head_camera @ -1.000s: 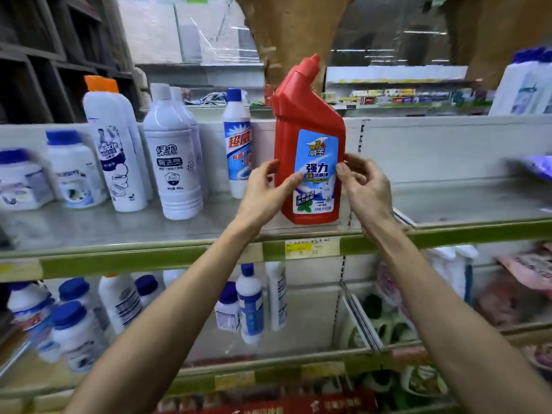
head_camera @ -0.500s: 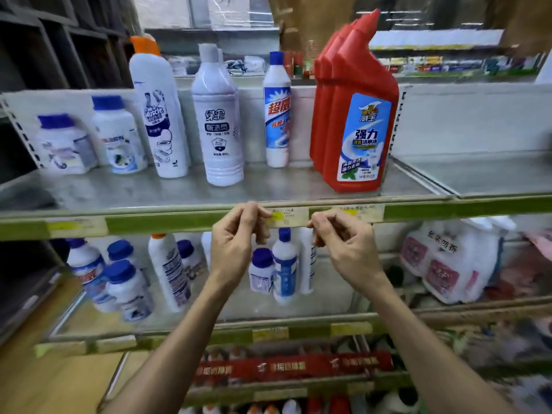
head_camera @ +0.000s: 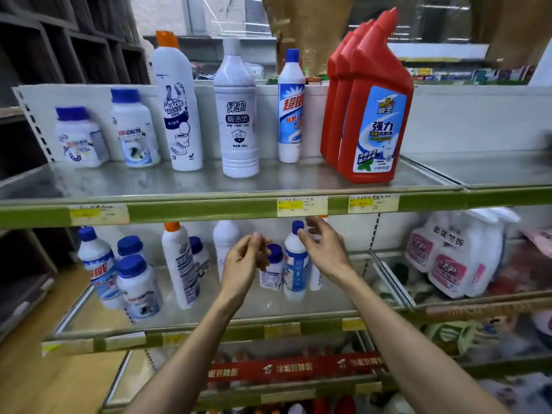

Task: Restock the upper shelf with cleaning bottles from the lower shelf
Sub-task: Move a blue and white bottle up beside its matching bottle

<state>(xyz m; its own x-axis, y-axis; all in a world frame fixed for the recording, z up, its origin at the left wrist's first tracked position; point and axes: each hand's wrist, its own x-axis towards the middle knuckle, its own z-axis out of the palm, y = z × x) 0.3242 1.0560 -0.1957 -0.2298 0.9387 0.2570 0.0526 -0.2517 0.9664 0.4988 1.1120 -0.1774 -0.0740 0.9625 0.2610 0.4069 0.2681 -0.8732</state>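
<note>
The upper shelf (head_camera: 185, 186) holds a row of red bottles (head_camera: 373, 121) at the right, a slim white bottle with a blue cap (head_camera: 291, 106), a plain white bottle (head_camera: 237, 115), an orange-capped white bottle (head_camera: 177, 106) and two squat blue-capped jars. On the lower shelf (head_camera: 268, 306) stand several more white bottles. My right hand (head_camera: 324, 249) reaches in with fingers apart, touching the blue cap of a slim white bottle (head_camera: 295, 264). My left hand (head_camera: 243, 264) hovers beside a squat blue-capped jar (head_camera: 273, 270), fingers loosely curled, holding nothing.
Pink-labelled refill jugs (head_camera: 448, 258) fill the lower compartment to the right, behind a wire divider (head_camera: 385, 273). The upper shelf right of the red bottles is bare metal. Green price rails (head_camera: 209, 210) edge each shelf. Dark cubby shelving (head_camera: 59, 49) stands at the left.
Both hands let go of the red bottle, which now stands on the upper shelf. They dropped past the price rail to the lower shelf, and the right hand reached the slim bottle's cap.
</note>
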